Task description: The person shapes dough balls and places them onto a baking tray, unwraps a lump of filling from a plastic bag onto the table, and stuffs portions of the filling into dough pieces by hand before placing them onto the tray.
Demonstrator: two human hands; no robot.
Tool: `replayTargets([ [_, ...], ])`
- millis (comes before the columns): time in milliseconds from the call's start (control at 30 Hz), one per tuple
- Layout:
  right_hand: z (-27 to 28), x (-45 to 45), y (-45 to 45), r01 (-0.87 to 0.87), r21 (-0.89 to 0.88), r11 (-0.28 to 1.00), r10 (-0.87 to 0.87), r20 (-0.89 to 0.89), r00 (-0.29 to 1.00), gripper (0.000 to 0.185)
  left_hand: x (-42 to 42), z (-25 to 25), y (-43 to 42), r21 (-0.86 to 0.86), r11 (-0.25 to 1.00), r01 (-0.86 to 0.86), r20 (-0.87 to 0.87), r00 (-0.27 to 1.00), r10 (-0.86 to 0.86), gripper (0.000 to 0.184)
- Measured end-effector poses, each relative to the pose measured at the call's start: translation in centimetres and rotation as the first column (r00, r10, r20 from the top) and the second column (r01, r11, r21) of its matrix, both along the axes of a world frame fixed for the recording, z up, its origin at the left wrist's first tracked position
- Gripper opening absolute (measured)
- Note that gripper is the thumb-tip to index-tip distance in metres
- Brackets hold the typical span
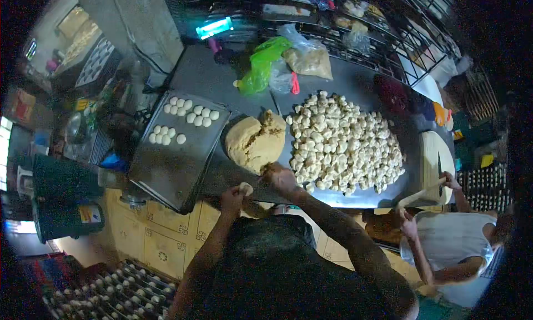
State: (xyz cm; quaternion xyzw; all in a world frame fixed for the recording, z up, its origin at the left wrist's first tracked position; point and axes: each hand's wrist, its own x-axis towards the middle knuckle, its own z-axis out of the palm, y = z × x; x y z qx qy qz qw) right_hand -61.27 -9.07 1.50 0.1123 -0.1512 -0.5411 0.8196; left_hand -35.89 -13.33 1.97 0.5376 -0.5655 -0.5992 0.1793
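I noted L hand (pixel 231 200) closed on dough pc. (pixel 246 189); R hand (pixel 282 179) was at tan mound (pixel 249 147), near edge, grip I couldn't tell. Light cupping seemed best.

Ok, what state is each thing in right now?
Left hand: curled around dough piece
Right hand: at edge of mound, grip unclear
Mound: broken into, uneven
Tray: partly covered with balls
Dough pile: loosely heaped
Green bag: crumpled
Lamp: lit

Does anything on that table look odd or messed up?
The tan mound beside the heap of pale lumps stands out: a ragged gouge breaks its otherwise smooth surface, perhaps from being pulled apart. Nothing looks clearly spilled.
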Motion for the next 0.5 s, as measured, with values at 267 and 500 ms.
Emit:
replayTargets([
  [267,5.4,3.3,0.7,-0.095,-0.350,0.932,-0.269,-0.490,-0.830,0.025,-4.8,1.2,-1.7,0.311,0.944,-0.107,-0.350,0.911,0.219,0.036],
  [500,5.9,7.0,-0.7,0.158,-0.390,0.907,-0.090,-0.545,-0.834,0.035,-5.8,5.4,-5.3,0.164,0.979,-0.118,-0.194,0.970,0.149,0.026],
])
